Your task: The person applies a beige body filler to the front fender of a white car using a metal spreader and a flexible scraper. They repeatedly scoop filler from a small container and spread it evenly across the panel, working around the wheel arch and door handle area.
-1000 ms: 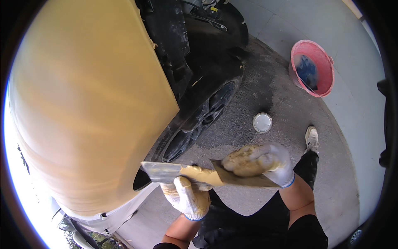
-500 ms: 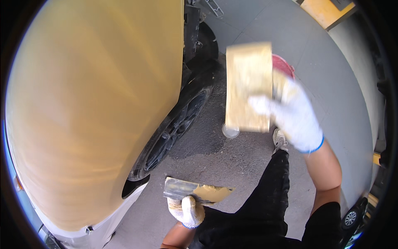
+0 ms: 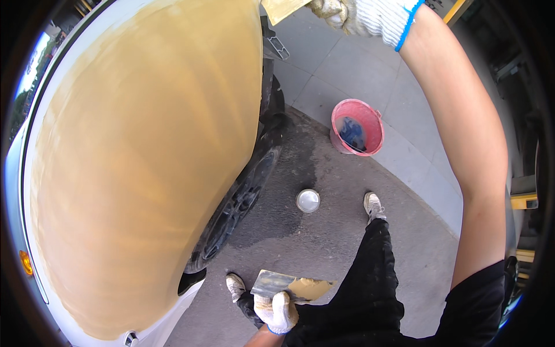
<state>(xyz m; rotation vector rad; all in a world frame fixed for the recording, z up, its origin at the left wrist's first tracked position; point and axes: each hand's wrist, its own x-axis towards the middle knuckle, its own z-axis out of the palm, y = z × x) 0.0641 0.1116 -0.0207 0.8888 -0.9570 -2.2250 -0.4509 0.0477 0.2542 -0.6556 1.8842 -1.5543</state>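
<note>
A wide metal putty knife [image 3: 273, 283] with a lump of tan filler [image 3: 309, 289] on its blade is held level, low in the view, by my gloved left hand [image 3: 276, 312], thumb on top. Up at the far edge, my gloved right hand [image 3: 361, 17] grips a flat yellowish spreader [image 3: 283, 8], partly cut off by the frame. Its left corner meets the far right edge of the car body panel [image 3: 150, 162] in view; whether they touch I cannot tell. Tan filler coats most of that panel, with white paint around its border.
Below the panel is a black car wheel [image 3: 234, 202]. A red bucket [image 3: 357, 110] holding liquid and a blue cloth stands on the ground beyond my foot. A round tin [image 3: 308, 200] sits nearer, between wheel and shoe [image 3: 373, 205]. A metal bracket [image 3: 277, 47] lies farther off.
My right hand has swung up and away with the spreader, from over the bucket to the panel's far end. My left hand still grips the putty knife. The view has shifted, uncovering bucket and tin.
</note>
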